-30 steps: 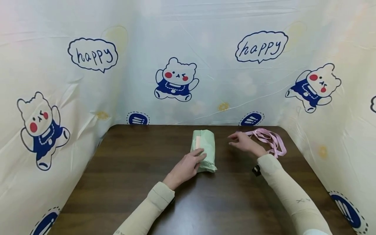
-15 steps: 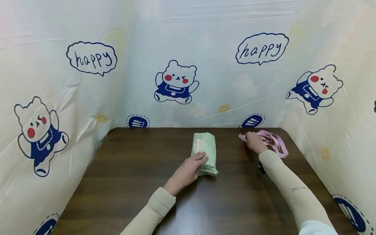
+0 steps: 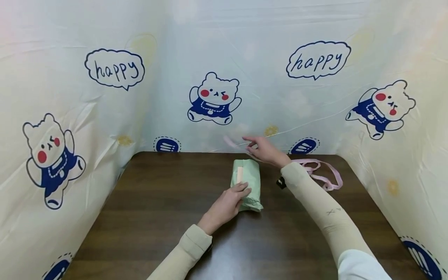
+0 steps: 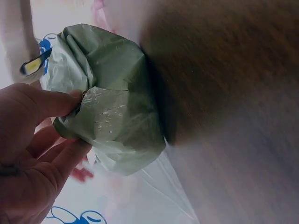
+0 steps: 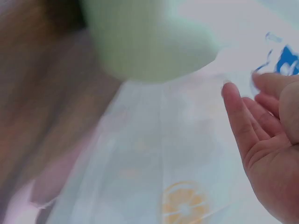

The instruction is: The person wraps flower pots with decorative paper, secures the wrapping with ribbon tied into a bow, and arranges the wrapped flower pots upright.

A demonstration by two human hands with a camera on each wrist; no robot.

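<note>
A pale green wrapped package (image 3: 251,175) with a light strip on top lies near the middle of the table's far half. My left hand (image 3: 224,204) rests over its near end; in the left wrist view thumb and fingers (image 4: 70,154) grip the crumpled wrapping (image 4: 107,116). Beyond the package's far end, my right hand (image 3: 267,151) is raised with a pink ribbon (image 3: 329,186) at its fingertips. The ribbon's blurred free end sticks out to the left, and the rest trails right. Motion blur hides the exact hold in the right wrist view.
Dark brown wooden table (image 3: 147,217). A pale printed curtain (image 3: 266,105) with bears and "happy" clouds encloses its back and sides. Loose ribbon loops lie at the far right, partly behind the right forearm (image 3: 325,214).
My right hand has reached right to the ribbon, then swung left and up past the package's far end, drawing the ribbon along. The left hand has stayed on the package.
</note>
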